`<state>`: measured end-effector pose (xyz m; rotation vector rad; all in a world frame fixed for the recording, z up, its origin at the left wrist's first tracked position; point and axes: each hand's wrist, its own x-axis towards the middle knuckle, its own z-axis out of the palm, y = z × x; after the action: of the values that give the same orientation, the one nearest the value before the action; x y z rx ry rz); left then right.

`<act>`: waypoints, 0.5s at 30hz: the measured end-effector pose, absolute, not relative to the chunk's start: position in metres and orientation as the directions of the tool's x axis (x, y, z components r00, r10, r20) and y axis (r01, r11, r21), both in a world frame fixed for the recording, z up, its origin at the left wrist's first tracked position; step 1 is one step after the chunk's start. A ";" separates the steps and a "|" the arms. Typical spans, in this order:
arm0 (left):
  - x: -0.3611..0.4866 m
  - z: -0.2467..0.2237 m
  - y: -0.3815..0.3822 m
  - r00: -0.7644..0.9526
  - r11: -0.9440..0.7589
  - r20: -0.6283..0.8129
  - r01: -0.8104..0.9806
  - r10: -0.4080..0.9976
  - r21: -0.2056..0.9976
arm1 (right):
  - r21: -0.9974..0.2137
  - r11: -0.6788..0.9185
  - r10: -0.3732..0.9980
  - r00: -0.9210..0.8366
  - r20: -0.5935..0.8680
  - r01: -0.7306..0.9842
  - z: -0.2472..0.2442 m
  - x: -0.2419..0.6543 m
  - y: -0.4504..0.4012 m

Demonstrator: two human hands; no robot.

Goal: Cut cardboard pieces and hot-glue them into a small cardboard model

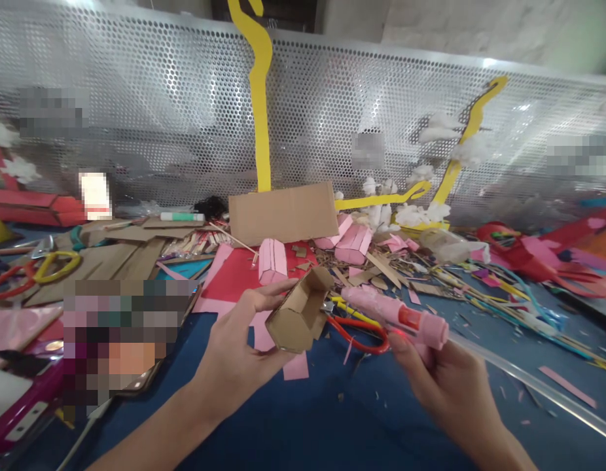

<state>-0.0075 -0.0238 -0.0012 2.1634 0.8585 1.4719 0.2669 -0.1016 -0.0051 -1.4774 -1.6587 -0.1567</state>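
Note:
My left hand (239,350) is wrapped round a small open cardboard box (300,314) with angled sides, its hollow facing up and to the right. My right hand (440,379) grips a pink glue gun (396,314), with a clear glue stick (533,379) reaching out behind it to the right. The gun's front end is close to the box's right side; whether they touch is hard to tell. Orange-handled scissors (359,347) lie on the blue table between the hands. Beyond the box stands a small pink-covered piece (272,261) on red sheet.
A large cardboard piece (283,214) with a yellow strip (261,124) stands against the perforated metal screen (160,104). Yellow-handled scissors (57,267) and cardboard sheets lie left. Scraps, sticks and a clear plastic bag (453,247) spread across the right.

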 end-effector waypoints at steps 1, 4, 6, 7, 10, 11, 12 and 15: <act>-0.008 -0.002 -0.024 0.253 -0.728 0.683 0.272 0.685 0.629 | -0.435 0.278 0.735 0.102 0.671 0.856 -0.004 0.267 -0.101; -0.009 -0.005 -0.024 0.212 -0.690 0.658 0.277 0.722 0.668 | -0.428 0.243 0.732 0.125 0.669 0.870 -0.003 0.266 -0.101; -0.009 -0.007 -0.023 0.192 -0.670 0.643 0.258 0.741 0.696 | -0.423 0.229 0.728 0.134 0.673 0.877 -0.004 0.266 -0.100; -0.009 -0.007 -0.023 0.192 -0.660 0.632 0.244 0.751 0.710 | -0.418 0.227 0.725 0.133 0.675 0.880 -0.004 0.266 -0.100; -0.010 -0.007 -0.022 0.188 -0.624 0.595 0.208 0.781 0.753 | -0.420 0.227 0.726 0.135 0.675 0.879 -0.003 0.266 -0.100; -0.010 -0.007 -0.021 0.183 -0.613 0.586 0.198 0.790 0.765 | -0.427 0.232 0.726 0.137 0.674 0.874 -0.002 0.265 -0.100; -0.010 -0.006 -0.020 0.176 -0.601 0.576 0.185 0.798 0.777 | -0.439 0.236 0.723 0.145 0.676 0.867 -0.001 0.265 -0.100; -0.008 -0.003 -0.018 0.154 -0.558 0.540 0.111 0.827 0.822 | -0.507 0.225 0.734 0.197 0.650 0.832 0.000 0.265 -0.102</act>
<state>-0.0079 -0.0179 -0.0032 1.8039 0.8951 1.4524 0.2651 -0.1023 0.0004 -1.5250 -1.5528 -0.1299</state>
